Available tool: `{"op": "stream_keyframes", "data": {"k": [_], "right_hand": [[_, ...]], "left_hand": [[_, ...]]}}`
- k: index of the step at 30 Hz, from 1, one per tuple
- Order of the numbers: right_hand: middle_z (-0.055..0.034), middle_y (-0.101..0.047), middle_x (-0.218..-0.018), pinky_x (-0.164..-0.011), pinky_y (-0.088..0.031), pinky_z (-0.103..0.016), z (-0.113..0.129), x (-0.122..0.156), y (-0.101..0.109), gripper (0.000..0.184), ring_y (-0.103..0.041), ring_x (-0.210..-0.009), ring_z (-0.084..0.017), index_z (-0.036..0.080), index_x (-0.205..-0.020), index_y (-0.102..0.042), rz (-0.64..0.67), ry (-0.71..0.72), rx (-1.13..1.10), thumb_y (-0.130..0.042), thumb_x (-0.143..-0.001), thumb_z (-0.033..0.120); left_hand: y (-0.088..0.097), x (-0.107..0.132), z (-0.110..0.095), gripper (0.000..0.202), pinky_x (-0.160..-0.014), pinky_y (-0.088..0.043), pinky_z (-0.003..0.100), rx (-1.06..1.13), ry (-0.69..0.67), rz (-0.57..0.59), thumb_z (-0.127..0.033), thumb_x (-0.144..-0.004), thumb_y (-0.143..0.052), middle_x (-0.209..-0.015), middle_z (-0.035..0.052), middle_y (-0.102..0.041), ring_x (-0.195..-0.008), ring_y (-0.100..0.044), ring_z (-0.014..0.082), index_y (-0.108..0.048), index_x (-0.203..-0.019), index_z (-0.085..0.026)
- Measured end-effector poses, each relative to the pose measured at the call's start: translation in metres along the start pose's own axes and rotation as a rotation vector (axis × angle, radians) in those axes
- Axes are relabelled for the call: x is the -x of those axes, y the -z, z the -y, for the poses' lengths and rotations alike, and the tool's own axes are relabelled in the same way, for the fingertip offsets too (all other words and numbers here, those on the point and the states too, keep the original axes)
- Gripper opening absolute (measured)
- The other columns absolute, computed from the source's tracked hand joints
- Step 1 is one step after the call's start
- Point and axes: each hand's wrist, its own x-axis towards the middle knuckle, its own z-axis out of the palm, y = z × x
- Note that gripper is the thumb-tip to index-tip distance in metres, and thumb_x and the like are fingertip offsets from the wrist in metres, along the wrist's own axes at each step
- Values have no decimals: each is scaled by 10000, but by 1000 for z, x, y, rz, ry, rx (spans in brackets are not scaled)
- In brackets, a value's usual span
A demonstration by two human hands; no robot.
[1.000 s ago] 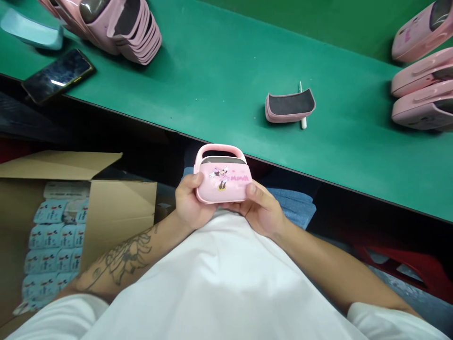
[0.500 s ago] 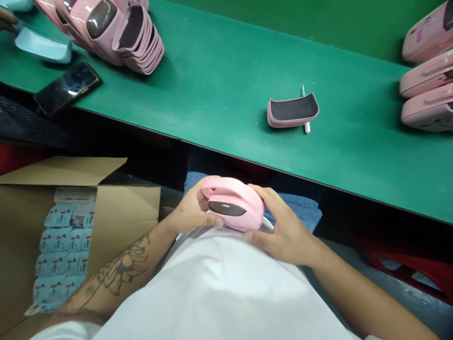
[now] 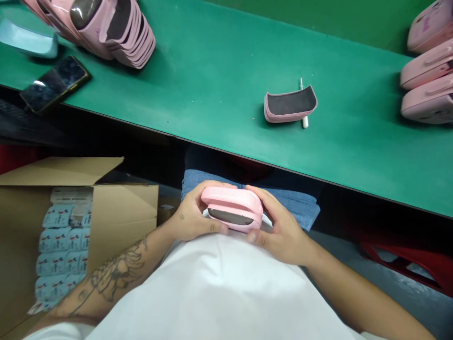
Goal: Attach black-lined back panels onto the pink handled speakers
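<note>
**One pink case (image 3: 231,208) held in both hands**

The left hand (image 3: 193,212) and right hand (image 3: 279,231) clasp it from either side, fingers curled and pressed against its ends, over the blue jeans (image 3: 208,177), below the green table (image 3: 212,94).

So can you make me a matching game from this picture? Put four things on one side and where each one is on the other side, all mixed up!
Things:
1. pink case
2. black phone
3. cardboard box
4. white stick

Places:
A. poking out from under a curved pink piece
B. beside the left arm, packed with blue packets
C. held in the left hand and right hand
D. lying near the edge of the green table

Pairs: 1C, 2D, 3B, 4A
</note>
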Motion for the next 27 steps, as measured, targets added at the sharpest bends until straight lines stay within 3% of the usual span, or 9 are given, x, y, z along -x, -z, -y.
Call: {"op": "stream_keyframes", "data": {"k": [7, 13, 18, 23, 27], "right_hand": [[-116, -584, -1476, -1142, -545, -481, 3, 2, -2, 814, -607, -1375, -323, 327, -1496, -558, -38, 45, -83, -857, -814, 654], [-101, -632, -1436, -1152, -522, -474, -2, 6, -9, 718, -618, -1343, -311, 340, -1485, -602, -85, 112, -92, -789, -873, 664], [-145, -591, -1561, -1236, -444, -555, -13, 9, -2, 843, -581, -1433, -367, 290, -1546, -552, -58, 16, -73, -774, -855, 718], [-165, -498, -1659, -1248, -415, -627, -16, 12, 7, 1041, -501, -1520, -418, 277, -1601, -466, -22, -99, -72, -859, -752, 733], [-151, -560, -1614, -1235, -433, -623, -18, 13, 11, 967, -544, -1489, -406, 282, -1578, -489, -28, -88, 11, -878, -777, 661]], "left_hand": [[-5, -1, -3, 768, -1040, -581, 452, -33, -87, 9, -151, -598, -1031, -1422, 132, -698, -1286, -689, 331, -697, -1281, -259], [-19, 10, -5, 685, -1042, -590, 467, -70, -60, -94, -207, -634, -1026, -1421, 112, -705, -1289, -692, 323, -685, -1225, -263], [-23, 11, -15, 778, -1114, -559, 488, -244, 67, -78, -300, -689, -1002, -1472, 125, -661, -1317, -670, 335, -637, -1376, -278], [-16, 3, -20, 1104, -1224, -481, 497, -258, 148, -20, -328, -660, -1020, -1650, 122, -521, -1529, -495, 377, -448, -1604, -338], [-8, -2, -23, 962, -1211, -503, 513, -271, 127, 70, -331, -723, -982, -1616, 143, -563, -1453, -584, 382, -535, -1573, -276]]}}
